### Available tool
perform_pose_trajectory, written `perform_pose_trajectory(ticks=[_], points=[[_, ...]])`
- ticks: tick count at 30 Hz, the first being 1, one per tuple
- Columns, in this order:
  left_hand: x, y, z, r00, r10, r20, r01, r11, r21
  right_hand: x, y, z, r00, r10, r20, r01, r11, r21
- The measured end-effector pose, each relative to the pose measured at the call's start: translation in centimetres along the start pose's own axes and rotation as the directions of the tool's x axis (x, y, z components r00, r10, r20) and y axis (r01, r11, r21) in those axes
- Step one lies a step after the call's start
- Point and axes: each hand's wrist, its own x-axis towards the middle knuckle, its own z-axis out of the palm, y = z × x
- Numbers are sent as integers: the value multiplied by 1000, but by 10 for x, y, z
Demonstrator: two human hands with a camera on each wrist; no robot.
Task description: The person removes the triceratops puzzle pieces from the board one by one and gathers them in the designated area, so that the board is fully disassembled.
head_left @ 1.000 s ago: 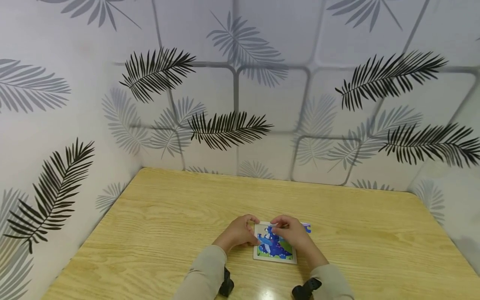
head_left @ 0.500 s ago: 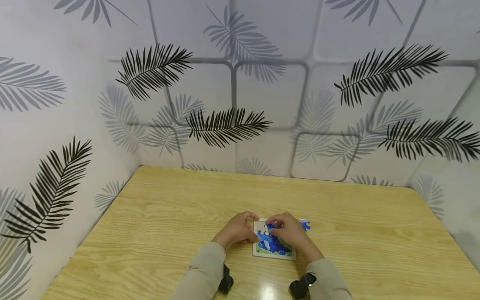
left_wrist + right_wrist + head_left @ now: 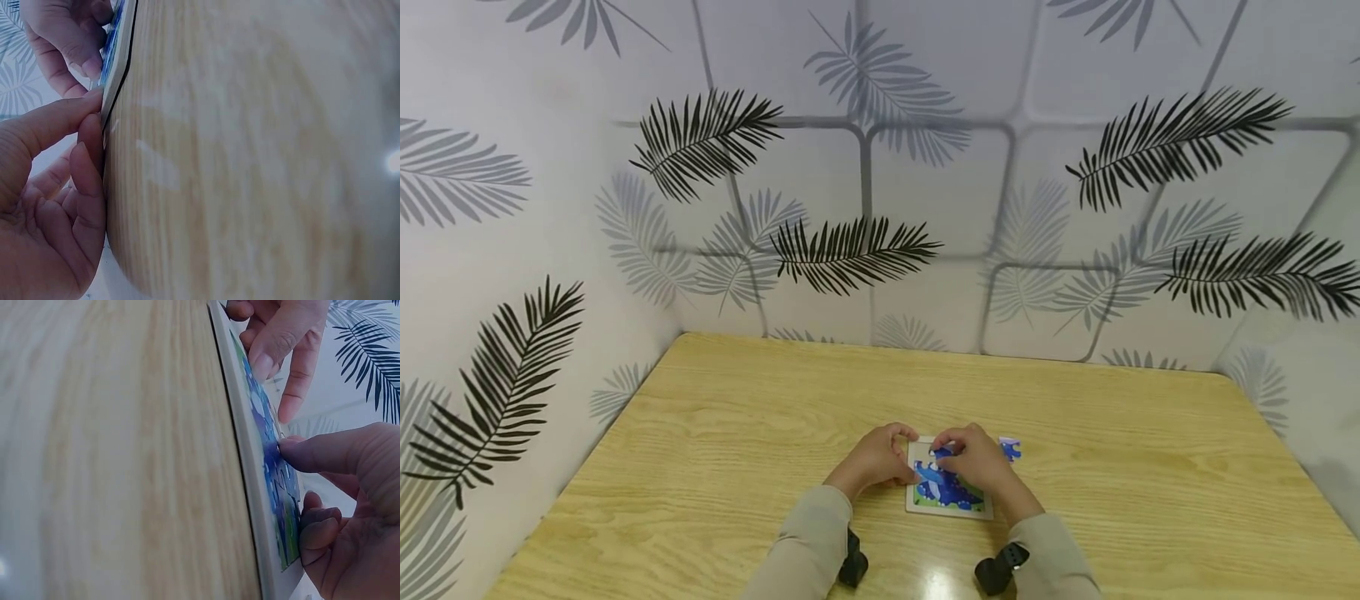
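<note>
A dinosaur jigsaw puzzle in a pale tray (image 3: 949,512) lies on the table, its blue and green picture mostly filled in. Bare tray shows at its upper left. My left hand (image 3: 874,457) holds the tray's left edge; in the left wrist view the thumb (image 3: 65,119) presses on the rim. Over the upper part, my right hand (image 3: 983,460) pinches a blue puzzle piece (image 3: 942,452) with thumb and index finger, at the surface of the picture. Its thumb (image 3: 312,453) touches the blue area in the right wrist view. The piece's outline is partly hidden by the fingers.
One loose blue and lilac puzzle piece (image 3: 1010,450) lies on the table just right of the tray, beyond the right hand. The wood-grain table (image 3: 760,400) meets a leaf-patterned wall (image 3: 940,308) at the back. Black wrist cameras (image 3: 852,562) sit at both cuffs.
My right hand has shifted slightly left over the tray with the pinched piece, and more of the loose piece shows. The left hand keeps its hold. Little differs in the last half second.
</note>
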Motion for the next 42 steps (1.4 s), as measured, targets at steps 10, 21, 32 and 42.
perform_pose_trajectory(ticks=[10, 21, 32, 42], points=[[-2, -3, -2, 1000, 14, -6, -14, 1000, -9, -1, -1, 5, 1000, -6, -15, 7, 1000, 22], [-3, -4, 0, 1000, 15, -9, -15, 1000, -1, 2, 5, 6, 994, 98, -50, -89, 984, 152], [-1, -2, 1, 1000, -3, -18, 3, 1000, 5, 2, 8, -2, 988, 128, -92, -101, 962, 252], [-1, -1, -1, 1000, -8, -24, 8, 1000, 2, -2, 23, -18, 967, 235, -94, -181, 902, 391]])
